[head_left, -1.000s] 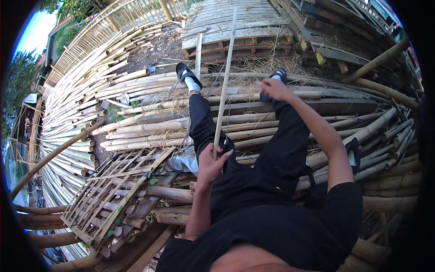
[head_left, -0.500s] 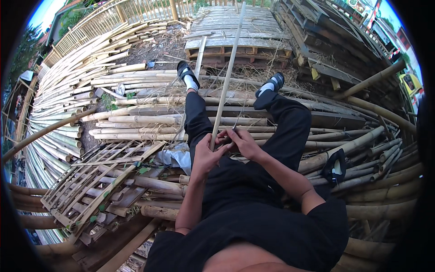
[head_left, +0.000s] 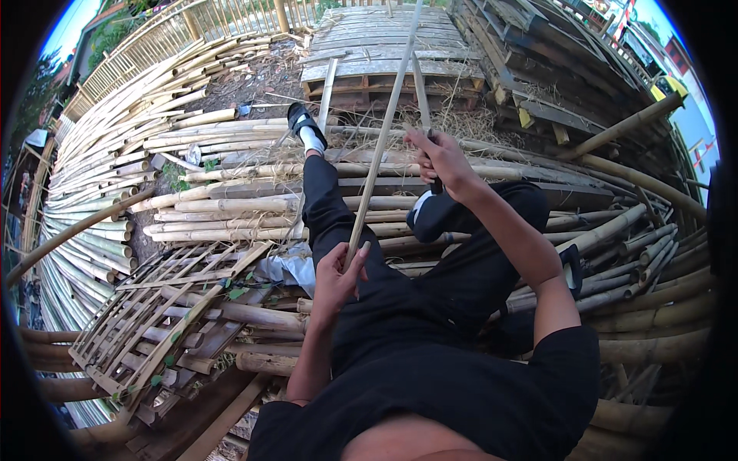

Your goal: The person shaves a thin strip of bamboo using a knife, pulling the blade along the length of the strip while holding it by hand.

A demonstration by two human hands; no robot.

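A long, pale bamboo strip (head_left: 382, 146) slants up and away from my lap toward the wooden pallet. Its near end is in my left hand (head_left: 338, 275), with the fingers closed round it above my left thigh. My right hand (head_left: 446, 165) is raised over my bent right leg, apart from the strip. It grips a dark-handled knife (head_left: 437, 185); the fist hides most of it, and the blade is hard to make out.
Bamboo poles (head_left: 231, 206) lie across the ground before me and fan out at left. A slatted bamboo frame (head_left: 165, 315) rests at near left. Ahead is a pallet (head_left: 392, 48), with stacked pallets (head_left: 530, 84) to its right. A diagonal pole (head_left: 626, 127) juts in at right.
My right hand has moved from beside my left hand forward and right, away from the strip. The left hand has shifted slightly nearer me. My right foot has drawn in and the knee is more bent.
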